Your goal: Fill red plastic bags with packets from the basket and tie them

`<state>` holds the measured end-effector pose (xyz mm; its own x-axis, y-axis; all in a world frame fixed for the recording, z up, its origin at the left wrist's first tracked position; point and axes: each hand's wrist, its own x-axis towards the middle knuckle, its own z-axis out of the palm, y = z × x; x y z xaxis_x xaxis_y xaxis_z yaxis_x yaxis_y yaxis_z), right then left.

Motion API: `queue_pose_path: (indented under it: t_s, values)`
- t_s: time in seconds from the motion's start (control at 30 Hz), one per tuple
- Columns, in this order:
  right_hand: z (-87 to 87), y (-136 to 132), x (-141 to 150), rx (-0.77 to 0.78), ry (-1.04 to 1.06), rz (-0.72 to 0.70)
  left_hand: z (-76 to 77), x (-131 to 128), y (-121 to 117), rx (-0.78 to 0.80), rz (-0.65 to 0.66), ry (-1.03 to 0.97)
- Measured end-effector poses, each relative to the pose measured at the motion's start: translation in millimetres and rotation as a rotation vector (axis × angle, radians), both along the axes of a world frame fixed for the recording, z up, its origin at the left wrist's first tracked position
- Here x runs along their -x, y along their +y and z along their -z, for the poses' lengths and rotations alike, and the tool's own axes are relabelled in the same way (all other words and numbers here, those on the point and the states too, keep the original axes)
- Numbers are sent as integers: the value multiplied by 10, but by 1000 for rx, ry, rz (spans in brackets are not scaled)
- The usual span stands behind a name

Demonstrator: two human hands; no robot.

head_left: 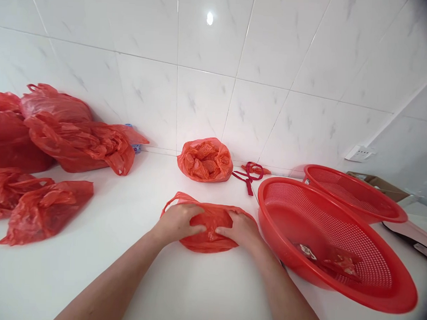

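Note:
A thin red plastic bag (211, 223) lies in front of me on the white table, its mouth facing up and one handle loop sticking out at the left. On its left side rests my left hand (179, 222), thumb and fingers curved over the bag and gripping it. My right hand (242, 228) holds the opposite side in the same way, its thumb pointing towards the middle. Between the thumbs the crumpled inside of the bag shows. Some fingertips are hidden by the hands and the plastic.
Against the tiled wall stands a rolled-open red bag (204, 162), with a dark red ribbon (250, 175) beside it. Two red perforated baskets (284, 218) are at the right; the nearer holds small packets (341, 262). Several filled red bags (70, 131) crowd the left.

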<state>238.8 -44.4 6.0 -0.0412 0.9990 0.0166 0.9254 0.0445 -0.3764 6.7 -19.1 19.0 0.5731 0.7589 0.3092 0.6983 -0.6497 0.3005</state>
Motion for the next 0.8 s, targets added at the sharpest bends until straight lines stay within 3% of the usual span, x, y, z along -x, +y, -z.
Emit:
queue_pose_path:
  t_s: [0.1,0.17,0.23,0.3,0.37,0.43,0.53,0.63,0.8]
  values:
    - [8,17,22,-59,-28,47,-98,62,19,-299,-191,-186]
    - [2,32,46,-55,-64,80,-126,130,54,-393,-344,-264]
    - [1,52,65,-35,-89,114,-118,193,98,-289,-469,-311]
    - [18,74,76,-44,-100,143,-75,225,140,-4,-525,-381]
    - [50,83,86,-100,-112,153,-13,215,173,294,-510,-533]
    - [74,60,109,-208,-131,143,50,177,193,462,-452,-722]
    - [29,-78,185,-432,-147,55,127,134,209,513,-392,-916]
    - [-137,-354,249,-683,-124,-37,188,147,238,525,-398,-979]
    - [-469,-926,-30,-1028,-90,101,257,192,292,541,-392,-1011]
